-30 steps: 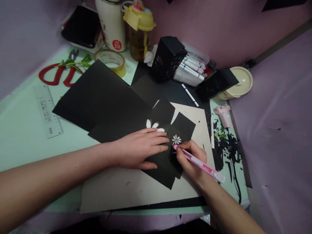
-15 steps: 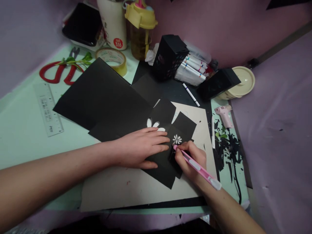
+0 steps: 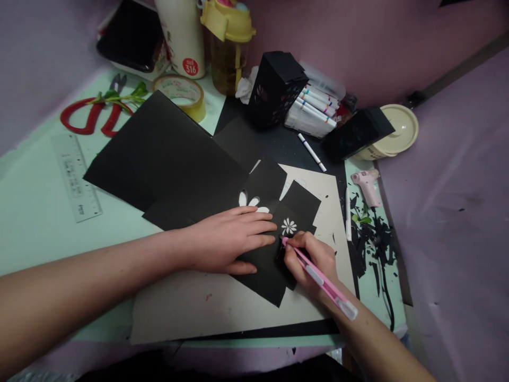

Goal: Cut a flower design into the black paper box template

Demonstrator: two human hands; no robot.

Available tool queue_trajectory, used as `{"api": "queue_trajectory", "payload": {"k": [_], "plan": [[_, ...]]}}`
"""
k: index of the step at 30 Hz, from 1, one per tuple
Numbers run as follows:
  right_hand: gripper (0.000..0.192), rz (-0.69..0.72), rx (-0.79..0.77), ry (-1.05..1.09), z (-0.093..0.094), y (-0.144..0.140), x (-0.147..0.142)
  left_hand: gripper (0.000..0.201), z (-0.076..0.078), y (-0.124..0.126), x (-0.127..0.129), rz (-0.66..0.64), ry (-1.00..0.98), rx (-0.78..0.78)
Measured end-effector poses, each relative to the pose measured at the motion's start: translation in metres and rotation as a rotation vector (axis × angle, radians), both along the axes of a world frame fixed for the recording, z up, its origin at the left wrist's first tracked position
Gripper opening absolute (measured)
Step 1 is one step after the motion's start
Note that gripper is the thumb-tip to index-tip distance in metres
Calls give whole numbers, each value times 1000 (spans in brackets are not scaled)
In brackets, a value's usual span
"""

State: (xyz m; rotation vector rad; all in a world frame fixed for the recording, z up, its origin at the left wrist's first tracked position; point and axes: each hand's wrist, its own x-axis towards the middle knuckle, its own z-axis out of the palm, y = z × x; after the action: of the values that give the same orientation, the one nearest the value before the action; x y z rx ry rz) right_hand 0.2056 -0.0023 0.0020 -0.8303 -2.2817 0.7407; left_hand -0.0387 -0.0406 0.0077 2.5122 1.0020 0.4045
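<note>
My left hand (image 3: 228, 239) lies flat, fingers together, pressing down a small black paper piece (image 3: 262, 273) on a beige cutting board (image 3: 207, 310). My right hand (image 3: 312, 260) grips a pink craft knife (image 3: 318, 278) like a pen, its tip touching the black paper just below a small white flower cut-out (image 3: 289, 226). Larger white petal cut-outs (image 3: 248, 201) show just beyond my left fingertips.
Large black sheets (image 3: 159, 154) overlap at the left. Red scissors (image 3: 93, 114), a clear ruler (image 3: 75, 178), a tape roll (image 3: 181, 95), two bottles (image 3: 226, 45), black paper boxes (image 3: 274, 87), markers (image 3: 314, 109), a cream lid (image 3: 397, 130), a pink glue gun (image 3: 366, 185) and black scraps (image 3: 369, 239) surround the board.
The knife's rear end has swung slightly lower and left as my right hand turned. The tip stays by the flower cut-out. My left hand has not moved.
</note>
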Motion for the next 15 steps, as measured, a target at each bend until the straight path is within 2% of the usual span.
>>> {"api": "queue_trajectory", "payload": {"k": [11,15], "plan": [[25,167,224,-55,1,9,4,54,0,0,0,3,-12,-2],[27,212,245,-77,2,11,8,53,-1,0,0,7,-25,-4]]}}
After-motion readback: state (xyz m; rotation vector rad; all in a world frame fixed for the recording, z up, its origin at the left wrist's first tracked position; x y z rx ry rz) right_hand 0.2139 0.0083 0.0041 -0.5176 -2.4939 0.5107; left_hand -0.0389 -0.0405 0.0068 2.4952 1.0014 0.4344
